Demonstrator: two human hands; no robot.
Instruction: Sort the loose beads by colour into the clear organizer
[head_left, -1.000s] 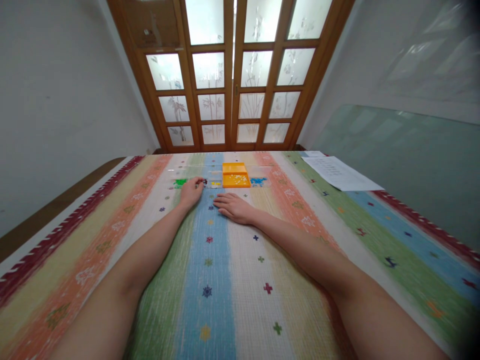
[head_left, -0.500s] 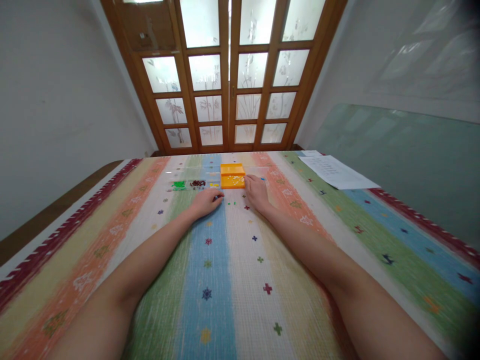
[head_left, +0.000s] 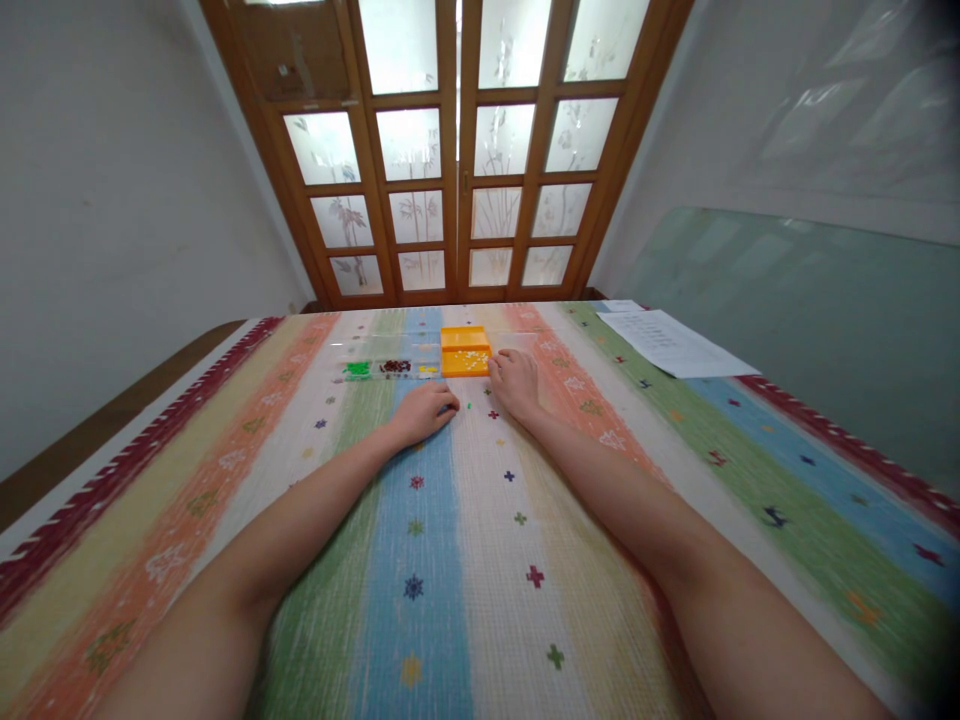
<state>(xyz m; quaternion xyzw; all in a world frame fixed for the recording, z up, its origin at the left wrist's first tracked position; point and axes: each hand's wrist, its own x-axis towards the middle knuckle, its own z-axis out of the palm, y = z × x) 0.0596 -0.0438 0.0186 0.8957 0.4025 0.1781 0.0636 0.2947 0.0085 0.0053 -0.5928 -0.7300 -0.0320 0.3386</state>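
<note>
My left hand (head_left: 426,411) rests on the striped cloth (head_left: 465,560), its fingers drawn together in a pinch at the cloth by a tiny loose bead (head_left: 469,405). What the pinch holds is too small to see. My right hand (head_left: 514,381) lies knuckles up beside the right edge of the orange tray (head_left: 465,340), fingers curled down over the clear bead box there. The tray holds small pale beads. To its left the clear bead box (head_left: 390,369) shows green, dark red and yellow beads in separate compartments.
A printed paper sheet (head_left: 671,343) lies at the far right of the table. A glass pane (head_left: 810,310) leans along the right wall. Wooden glazed doors (head_left: 457,150) stand behind the table's far edge. A second loose bead (head_left: 492,414) sits on the cloth.
My left hand left the bead box and came down onto the cloth near the loose beads. My right hand lifted from lying flat and moved forward to the tray's right side.
</note>
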